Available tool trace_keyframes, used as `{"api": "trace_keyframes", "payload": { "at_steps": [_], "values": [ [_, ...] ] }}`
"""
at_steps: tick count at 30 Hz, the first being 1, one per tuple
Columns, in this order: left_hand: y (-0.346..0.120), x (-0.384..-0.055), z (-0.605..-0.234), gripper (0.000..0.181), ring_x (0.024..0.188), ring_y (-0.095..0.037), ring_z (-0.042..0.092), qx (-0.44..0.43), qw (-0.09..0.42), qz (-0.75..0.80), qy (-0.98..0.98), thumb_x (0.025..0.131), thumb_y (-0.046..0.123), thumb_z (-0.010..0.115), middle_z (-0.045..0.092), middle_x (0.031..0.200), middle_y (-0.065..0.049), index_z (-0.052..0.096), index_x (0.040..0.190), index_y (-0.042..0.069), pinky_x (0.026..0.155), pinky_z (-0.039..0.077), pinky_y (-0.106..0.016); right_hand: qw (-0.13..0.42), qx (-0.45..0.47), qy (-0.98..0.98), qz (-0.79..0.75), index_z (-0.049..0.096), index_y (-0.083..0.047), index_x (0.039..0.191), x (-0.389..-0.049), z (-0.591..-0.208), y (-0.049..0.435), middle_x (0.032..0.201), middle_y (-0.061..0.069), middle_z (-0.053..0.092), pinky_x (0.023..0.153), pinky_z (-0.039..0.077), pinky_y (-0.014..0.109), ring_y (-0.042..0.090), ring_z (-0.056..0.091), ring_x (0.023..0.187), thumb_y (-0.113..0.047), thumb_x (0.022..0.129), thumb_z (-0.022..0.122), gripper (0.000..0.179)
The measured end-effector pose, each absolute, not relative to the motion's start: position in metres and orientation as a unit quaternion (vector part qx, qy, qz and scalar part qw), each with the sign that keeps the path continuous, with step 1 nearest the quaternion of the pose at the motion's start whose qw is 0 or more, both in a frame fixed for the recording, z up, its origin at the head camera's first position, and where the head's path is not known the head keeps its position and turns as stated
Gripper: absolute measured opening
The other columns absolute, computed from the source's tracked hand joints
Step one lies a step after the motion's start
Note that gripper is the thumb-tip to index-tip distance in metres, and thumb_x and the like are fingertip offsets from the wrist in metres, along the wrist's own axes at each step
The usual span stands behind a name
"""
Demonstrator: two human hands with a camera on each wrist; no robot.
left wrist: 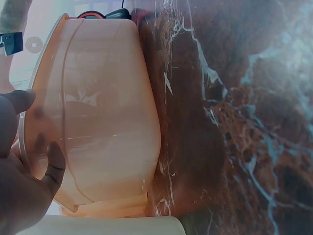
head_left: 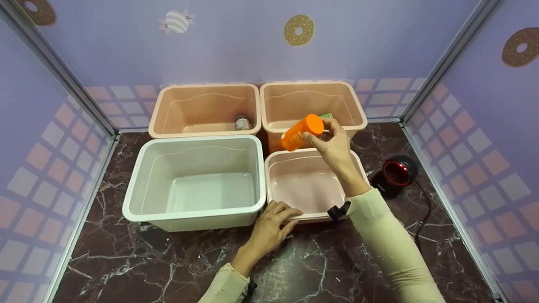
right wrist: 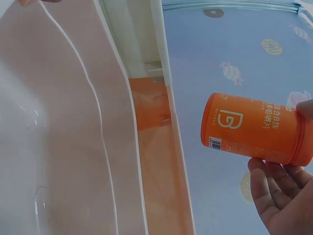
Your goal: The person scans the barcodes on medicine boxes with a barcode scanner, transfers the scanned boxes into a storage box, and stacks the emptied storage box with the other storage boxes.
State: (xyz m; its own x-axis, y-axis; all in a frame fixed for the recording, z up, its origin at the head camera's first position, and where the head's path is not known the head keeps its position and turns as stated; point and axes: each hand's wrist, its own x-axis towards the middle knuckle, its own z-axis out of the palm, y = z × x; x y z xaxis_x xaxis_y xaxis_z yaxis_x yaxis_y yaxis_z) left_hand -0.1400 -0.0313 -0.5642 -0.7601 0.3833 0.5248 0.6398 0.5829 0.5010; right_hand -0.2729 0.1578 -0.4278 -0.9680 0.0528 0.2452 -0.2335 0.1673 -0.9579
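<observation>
My right hand [head_left: 334,145] holds an orange vitamin bottle [head_left: 297,135] by its cap end, thumb on one side and fingers on the other. The bottle is tilted above the gap between the two right-hand bins. In the right wrist view, the bottle's printed label [right wrist: 230,120] and barcode show. My left hand [head_left: 269,229] grips the near rim of the small pink bin [head_left: 271,185] at its left corner. In the left wrist view, the left thumb [left wrist: 55,161] lies against that bin's outer wall, and a finger reaches over the rim.
A large white bin [head_left: 191,215] stands at front left. Behind are two peach bins; the left one [head_left: 198,105] holds a small labelled jar [head_left: 242,123], the right one [head_left: 290,101] a green item [head_left: 326,115]. A black device [head_left: 400,170] with red lights and a cable sits right.
</observation>
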Motion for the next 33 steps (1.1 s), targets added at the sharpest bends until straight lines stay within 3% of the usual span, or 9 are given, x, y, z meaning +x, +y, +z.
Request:
{"api": "trace_keyframes", "payload": {
  "at_steps": [7, 16, 33],
  "values": [
    [-0.032, -0.14, -0.566, 0.018, 0.095, -0.012, 0.055, -0.295, 0.179, -0.347, -0.872, 0.095, 0.03, 0.066, 0.064, 0.099, 0.008, 0.071, 0.112, 0.028, 0.086, 0.048, -0.029, 0.117, 0.066, -0.75, 0.648, 0.062, -0.001, 0.123, -0.283, -0.427, 0.149, 0.109, 0.009, 0.065, 0.075, 0.057, 0.02, 0.014, 0.068, 0.084, -0.015, 0.079, 0.084, 0.051],
    [-0.031, -0.14, -0.565, 0.018, 0.094, -0.012, 0.055, -0.293, 0.18, -0.348, -0.872, 0.093, 0.03, 0.069, 0.064, 0.099, 0.009, 0.071, 0.112, 0.028, 0.085, 0.048, -0.03, 0.103, 0.06, -0.738, 0.664, 0.058, 0.002, 0.125, -0.296, -0.424, 0.133, 0.111, 0.011, 0.061, 0.08, 0.056, 0.02, 0.016, 0.065, 0.093, -0.009, 0.079, 0.082, 0.053],
    [-0.031, -0.14, -0.565, 0.016, 0.093, -0.011, 0.055, -0.296, 0.184, -0.352, -0.869, 0.095, 0.029, 0.067, 0.064, 0.098, 0.009, 0.072, 0.11, 0.026, 0.085, 0.047, -0.029, 0.092, 0.052, -0.746, 0.657, 0.06, -0.002, 0.126, -0.321, -0.421, 0.097, 0.117, 0.015, 0.065, 0.089, 0.057, 0.028, 0.023, 0.067, 0.101, -0.015, 0.08, 0.083, 0.054]
  ]
}}
